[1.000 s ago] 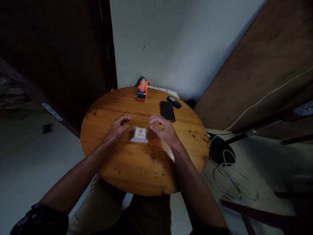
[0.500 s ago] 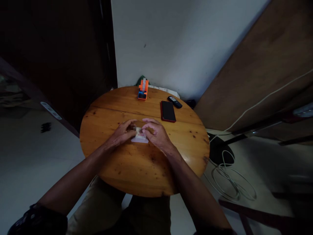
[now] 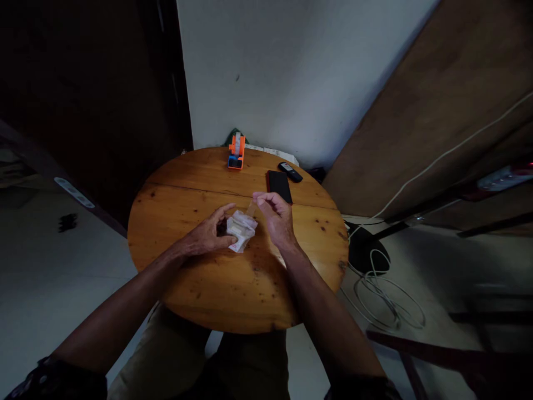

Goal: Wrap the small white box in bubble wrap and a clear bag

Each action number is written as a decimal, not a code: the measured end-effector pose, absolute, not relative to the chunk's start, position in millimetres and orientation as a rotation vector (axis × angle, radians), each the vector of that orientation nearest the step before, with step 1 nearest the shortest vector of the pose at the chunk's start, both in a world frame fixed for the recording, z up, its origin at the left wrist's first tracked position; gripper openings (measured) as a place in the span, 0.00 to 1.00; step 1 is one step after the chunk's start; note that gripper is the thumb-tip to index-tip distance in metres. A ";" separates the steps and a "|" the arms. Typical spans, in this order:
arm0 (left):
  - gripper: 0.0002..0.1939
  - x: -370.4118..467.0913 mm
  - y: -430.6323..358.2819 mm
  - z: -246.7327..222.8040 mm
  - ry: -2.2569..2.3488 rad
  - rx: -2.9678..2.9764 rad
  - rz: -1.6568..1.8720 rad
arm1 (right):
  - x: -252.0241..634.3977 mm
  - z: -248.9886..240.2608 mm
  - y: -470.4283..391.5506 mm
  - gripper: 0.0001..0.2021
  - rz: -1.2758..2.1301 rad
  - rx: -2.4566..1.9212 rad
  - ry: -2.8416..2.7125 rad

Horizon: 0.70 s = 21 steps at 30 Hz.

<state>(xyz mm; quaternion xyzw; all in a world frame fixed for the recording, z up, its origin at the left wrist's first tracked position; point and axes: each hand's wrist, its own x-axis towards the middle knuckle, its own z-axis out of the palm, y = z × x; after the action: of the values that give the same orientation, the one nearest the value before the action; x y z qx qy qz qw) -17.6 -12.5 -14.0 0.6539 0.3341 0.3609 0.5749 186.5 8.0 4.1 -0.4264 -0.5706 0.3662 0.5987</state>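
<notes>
A small packet in crinkled white wrapping (image 3: 242, 230) sits at the middle of the round wooden table (image 3: 208, 283), turned at an angle. My left hand (image 3: 205, 232) grips its left side, the thumb along the near edge and the fingers curved around the far edge. Just up and to the right, my right hand (image 3: 278, 218) pinches the end of a thin, see-through strip of tape (image 3: 251, 208). The strip slants from those fingertips down to the packet's top edge. What lies inside the wrapping is hidden.
Against the wall stands an orange tape dispenser (image 3: 236, 151) with a blue front. A dark phone in a red case (image 3: 280, 185) lies behind my right hand, beside a black keypad phone (image 3: 290, 171). A coiled white cable (image 3: 377, 300) rests on the floor at right.
My right hand has moved up and right from the packet, with the strip stretched between them. The packet has turned and looks more spread out. The whole view has shifted slightly.
</notes>
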 end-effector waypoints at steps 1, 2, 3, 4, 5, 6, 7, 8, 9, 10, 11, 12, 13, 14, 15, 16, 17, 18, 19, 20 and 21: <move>0.49 -18.0 -12.6 -13.6 0.779 1.526 0.834 | 187.7 3.5 9.7 0.11 0.866 -1.017 -1.292; 0.49 -18.3 -12.5 -13.7 0.779 1.518 0.834 | 189.3 3.5 10.8 0.12 0.890 -1.049 -1.271; 0.50 -18.4 -12.2 -14.1 0.780 1.506 0.844 | 191.0 4.1 11.3 0.13 0.926 -1.082 -1.257; 0.50 -18.4 -11.6 -14.7 0.781 1.490 0.862 | 192.9 5.2 11.2 0.15 0.978 -1.113 -1.243; 0.50 -18.3 -10.8 -15.5 0.782 1.471 0.884 | 194.7 6.5 10.7 0.16 1.043 -1.139 -1.227; 0.51 -18.1 -9.9 -16.3 0.785 1.451 0.909 | 196.1 7.8 9.8 0.18 1.117 -1.159 -1.212; 0.51 -17.7 -8.9 -17.1 0.790 1.433 0.933 | 197.0 8.8 8.8 0.21 1.188 -1.172 -1.200; 0.51 -17.3 -8.0 -18.0 0.797 1.420 0.953 | 197.2 9.0 7.8 0.23 1.246 -1.181 -1.198; 0.51 -16.8 -7.2 -19.0 0.805 1.416 0.971 | 196.6 8.5 7.1 0.26 1.287 -1.187 -1.206; 0.52 -16.2 -6.5 -20.3 0.812 1.422 0.988 | 195.1 7.1 6.6 0.28 1.310 -1.188 -1.219; 0.52 -15.6 -6.0 -22.0 0.819 1.437 1.004 | 193.0 4.9 6.4 0.28 1.315 -1.184 -1.233; 0.52 -14.9 -5.6 -24.0 0.825 1.461 1.018 | 190.3 2.2 6.5 0.27 1.309 -1.174 -1.248; 0.52 -14.2 -5.4 -26.2 0.831 1.491 1.029 | 187.4 -0.7 6.8 0.24 1.298 -1.160 -1.264; 0.52 -13.7 -5.3 -28.4 0.838 1.523 1.040 | 184.6 -3.5 7.2 0.21 1.286 -1.145 -1.278; 0.51 -13.2 -5.3 -30.3 0.844 1.553 1.047 | 182.1 -5.7 7.6 0.18 1.272 -1.133 -1.290; 0.51 -12.8 -5.5 -31.7 0.852 1.579 1.049 | 180.1 -7.3 7.8 0.15 1.255 -1.122 -1.297; 0.51 -12.5 -5.9 -32.5 0.860 1.598 1.048 | 178.7 -7.9 8.0 0.14 1.236 -1.112 -1.299; 0.51 -12.2 -6.5 -32.7 0.863 1.610 1.040 | 177.9 -7.5 8.0 0.14 1.209 -1.103 -1.295; 0.52 -11.8 -7.3 -32.2 0.861 1.614 1.028 | 177.7 -6.3 8.0 0.14 1.178 -1.095 -1.286; 0.53 -11.3 -8.1 -31.4 0.856 1.614 1.015 | 177.9 -4.4 8.0 0.14 1.145 -1.087 -1.274; 0.54 -10.7 -9.0 -30.4 0.850 1.609 1.005 | 178.7 -2.1 8.1 0.14 1.116 -1.080 -1.263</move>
<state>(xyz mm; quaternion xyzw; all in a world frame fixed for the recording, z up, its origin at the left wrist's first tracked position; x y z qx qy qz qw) -10.7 -9.0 -30.4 0.6674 0.3523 0.4166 0.5068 178.7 8.1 -2.1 -0.4543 -0.5311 0.4693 0.5397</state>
